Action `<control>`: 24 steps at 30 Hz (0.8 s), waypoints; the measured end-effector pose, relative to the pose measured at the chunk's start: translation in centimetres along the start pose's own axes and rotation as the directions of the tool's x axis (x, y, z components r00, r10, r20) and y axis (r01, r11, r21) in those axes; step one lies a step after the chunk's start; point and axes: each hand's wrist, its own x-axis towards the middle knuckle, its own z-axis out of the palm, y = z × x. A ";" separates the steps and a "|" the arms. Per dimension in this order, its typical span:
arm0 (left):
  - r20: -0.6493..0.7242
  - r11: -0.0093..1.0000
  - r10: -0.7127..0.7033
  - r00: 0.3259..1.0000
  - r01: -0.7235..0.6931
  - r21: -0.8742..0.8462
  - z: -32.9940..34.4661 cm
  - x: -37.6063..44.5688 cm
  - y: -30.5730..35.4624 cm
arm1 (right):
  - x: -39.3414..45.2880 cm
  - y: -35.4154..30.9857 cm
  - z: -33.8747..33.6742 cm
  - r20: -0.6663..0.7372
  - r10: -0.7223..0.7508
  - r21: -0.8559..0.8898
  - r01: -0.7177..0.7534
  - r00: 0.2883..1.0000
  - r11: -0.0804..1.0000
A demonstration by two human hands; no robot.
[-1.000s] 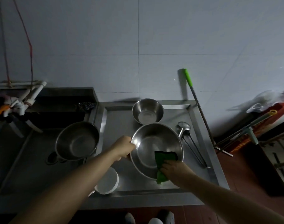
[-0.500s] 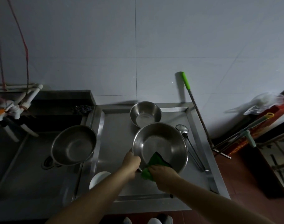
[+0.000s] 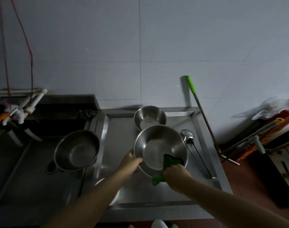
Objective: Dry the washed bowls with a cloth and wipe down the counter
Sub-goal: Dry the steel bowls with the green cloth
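Left hand point(image 3: 129, 162) grips big bowl point(image 3: 160, 147) rim, tilted over counter point(image 3: 120, 145). Right hand point(image 3: 175, 172) pinches green cloth point(image 3: 169, 162) over near rim. Drying underway; small bowl point(image 3: 149, 117), counter wipe seemingly left.

The big bowl point(image 3: 160, 148) at frame centre is plain silver steel, as are the small bowl point(image 3: 149, 117) above it and the pot point(image 3: 77, 150) to the left. The cloth point(image 3: 166, 167) at the big bowl's lower right rim is bright green with a dark edge. The counter point(image 3: 120, 145) is dull grey metal. The wall point(image 3: 140, 46) is pale blue-grey, crossed by thin tile lines. The pole point(image 3: 201, 112) at right is silver with a lime-green grip. A red cord point(image 3: 27, 43) hangs at upper left, and white pipes point(image 3: 35, 101) below it carry an orange tap point(image 3: 1, 119).
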 end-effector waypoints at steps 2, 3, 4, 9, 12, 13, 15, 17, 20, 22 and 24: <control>-0.009 0.986 -0.023 1.000 0.021 -0.167 2.5 -0.8 -2.1 | 0.4 -0.9 -1.6 0.009 0.051 0.025 -0.051 0.999 0.998; -0.024 0.966 -0.020 1.000 0.013 -0.256 3.4 -1.0 -2.8 | 0.5 -1.3 -2.3 0.018 0.068 0.036 -0.068 0.998 0.997; -0.053 0.949 -0.022 0.998 0.004 -0.317 4.2 -1.2 -2.9 | 0.7 -1.6 -2.7 0.028 0.078 0.050 -0.080 0.997 0.996; -0.108 0.999 -0.037 0.993 0.033 -0.042 2.1 -0.8 0.1 | 1.2 -1.4 -0.7 -0.033 -0.004 0.192 0.010 0.999 0.981; 0.055 0.975 0.002 0.998 -0.014 0.221 -1.4 -0.2 3.0 | 0.3 1.9 1.6 -0.133 -0.160 0.005 0.162 0.978 0.987; 0.096 0.949 -0.019 0.995 -0.012 0.315 -2.4 0.1 4.0 | 0.0 2.6 2.0 -0.146 -0.190 -0.060 0.183 0.971 0.981; 0.158 0.901 -0.065 0.985 -0.010 0.433 -3.6 0.3 5.5 | -0.2 2.6 2.3 -0.129 -0.224 -0.134 0.207 0.966 0.969; 0.162 0.911 -0.040 0.986 -0.030 0.412 -4.0 0.8 6.1 | 0.4 1.9 2.2 -0.074 -0.199 -0.153 0.186 0.977 0.971; 0.054 0.993 0.036 0.998 -0.041 0.111 -3.2 1.3 4.8 | 1.0 1.6 0.9 -0.047 -0.093 -0.090 0.089 0.995 0.992; -0.019 0.997 0.017 1.000 -0.018 -0.079 -1.2 0.6 2.9 | 1.2 1.2 -0.5 -0.055 -0.016 -0.004 0.016 0.998 1.000; 0.021 0.975 -0.009 1.000 0.013 -0.224 1.7 -0.3 0.4 | 1.2 0.2 -1.9 -0.074 0.032 0.026 -0.030 0.997 0.999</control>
